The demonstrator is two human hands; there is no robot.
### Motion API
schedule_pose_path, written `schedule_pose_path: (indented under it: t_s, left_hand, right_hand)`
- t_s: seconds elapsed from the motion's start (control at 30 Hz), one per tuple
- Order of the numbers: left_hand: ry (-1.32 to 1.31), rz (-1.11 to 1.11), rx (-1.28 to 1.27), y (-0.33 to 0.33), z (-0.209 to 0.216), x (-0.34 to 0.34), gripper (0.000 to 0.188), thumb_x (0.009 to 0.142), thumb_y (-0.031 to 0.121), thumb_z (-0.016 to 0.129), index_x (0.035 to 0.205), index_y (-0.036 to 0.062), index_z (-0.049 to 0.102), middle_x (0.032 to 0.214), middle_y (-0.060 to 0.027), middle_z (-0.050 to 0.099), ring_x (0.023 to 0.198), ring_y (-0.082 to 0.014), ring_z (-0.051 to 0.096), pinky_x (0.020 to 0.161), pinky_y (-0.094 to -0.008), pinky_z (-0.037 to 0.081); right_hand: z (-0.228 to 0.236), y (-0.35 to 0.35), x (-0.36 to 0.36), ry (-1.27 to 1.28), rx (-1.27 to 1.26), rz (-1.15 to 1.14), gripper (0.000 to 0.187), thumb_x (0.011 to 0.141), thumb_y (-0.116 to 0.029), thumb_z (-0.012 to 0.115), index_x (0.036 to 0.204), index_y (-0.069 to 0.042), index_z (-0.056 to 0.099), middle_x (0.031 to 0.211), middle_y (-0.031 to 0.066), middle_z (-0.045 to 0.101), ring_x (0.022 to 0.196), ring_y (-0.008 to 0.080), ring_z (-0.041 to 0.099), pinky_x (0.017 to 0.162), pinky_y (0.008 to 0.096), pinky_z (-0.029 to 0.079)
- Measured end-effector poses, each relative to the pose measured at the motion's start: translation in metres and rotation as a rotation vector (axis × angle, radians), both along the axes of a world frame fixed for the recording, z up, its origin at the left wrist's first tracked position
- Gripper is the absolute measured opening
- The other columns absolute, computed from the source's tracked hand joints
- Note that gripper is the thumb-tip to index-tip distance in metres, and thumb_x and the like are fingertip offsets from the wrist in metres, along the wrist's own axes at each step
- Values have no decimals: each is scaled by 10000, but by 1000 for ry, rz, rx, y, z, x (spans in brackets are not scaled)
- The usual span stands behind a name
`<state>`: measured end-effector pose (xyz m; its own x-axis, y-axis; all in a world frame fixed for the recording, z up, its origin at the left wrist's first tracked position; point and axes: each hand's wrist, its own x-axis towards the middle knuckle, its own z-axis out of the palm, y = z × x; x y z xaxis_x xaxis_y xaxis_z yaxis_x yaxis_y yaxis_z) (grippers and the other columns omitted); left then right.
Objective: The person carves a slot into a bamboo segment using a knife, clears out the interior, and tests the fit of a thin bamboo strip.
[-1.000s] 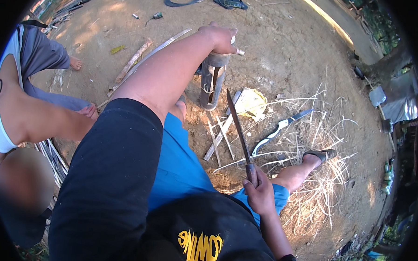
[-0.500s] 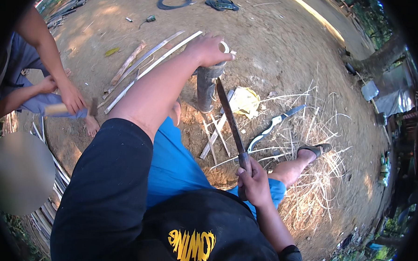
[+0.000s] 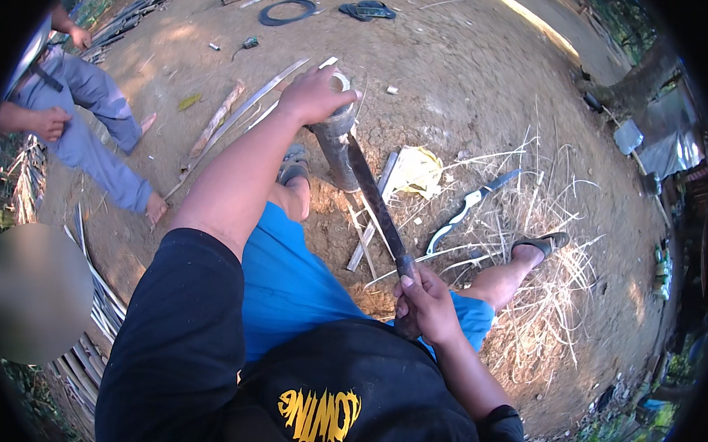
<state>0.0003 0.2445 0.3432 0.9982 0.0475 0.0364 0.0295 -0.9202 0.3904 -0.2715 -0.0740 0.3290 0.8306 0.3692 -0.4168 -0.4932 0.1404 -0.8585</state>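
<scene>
My left hand point(image 3: 316, 95) is closed around the top of a dark, thick tube-like piece that looks like bamboo point(image 3: 339, 159), with a pale cut ring at its upper end. It leans, its lower end near the dirt between my feet. My right hand point(image 3: 429, 305) grips the handle of a machete point(image 3: 380, 202). The long dark blade slants up and left, and its tip end lies beside the bamboo; whether it touches cannot be told. A pruning saw point(image 3: 458, 219) with a pale curved handle lies on the ground to the right of the blade.
Split strips point(image 3: 256, 104), a yellow bag point(image 3: 417, 172) and a heap of shavings point(image 3: 536, 304) lie around my feet. Farther off are a black coil point(image 3: 287, 13) and slippers point(image 3: 368, 11). Another person point(image 3: 86, 118) is at the left, near stacked poles point(image 3: 83, 367).
The bamboo's top has tilted left with my left hand, and the machete blade leans further left. The other person has shifted back, their hand no longer at the pale brown block.
</scene>
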Motion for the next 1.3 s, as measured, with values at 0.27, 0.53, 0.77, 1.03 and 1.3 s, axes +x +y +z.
schedule_pose_path:
  t_s: [0.27,0.53,0.77,1.03,1.3]
  left_hand:
    - [-25,185,-100,25,-2,2,1044,829,780,584,1525,19,423,1545,-262,434,1434,-385,433,1167,-452,356]
    - [-10,281,-240,52,-8,13,965,880,773,525,1452,-5,517,1466,-278,523,1396,-383,483,1156,-445,358]
    - [-64,342,-421,117,-47,29,939,892,738,550,1384,-61,562,1420,-291,559,1347,-398,525,1138,-423,371]
    - [-33,422,-738,200,-92,31,770,927,649,603,1183,-73,680,1122,-163,702,1070,-255,632,997,-358,426]
    - [30,567,-867,190,-78,19,642,942,575,633,1164,-25,693,1045,-90,684,982,-189,621,925,-328,454]
  right_hand:
    - [-13,4,0,-91,-40,12,215,1044,-229,586,1095,-27,534,774,5,554,601,72,539,575,240,465]
    - [-40,17,16,-97,-148,-29,301,956,-118,628,1220,-10,533,775,24,546,669,90,535,606,278,449]
    - [-60,18,28,-144,-566,28,370,885,-191,718,1172,6,594,772,86,565,685,177,532,679,361,476]
    - [-103,16,49,-189,-688,66,358,862,-250,730,1101,-4,629,839,189,640,756,325,619,750,435,500]
    - [-112,38,82,-90,-697,139,388,843,-279,713,1105,-5,629,862,206,657,805,368,647,774,449,504]
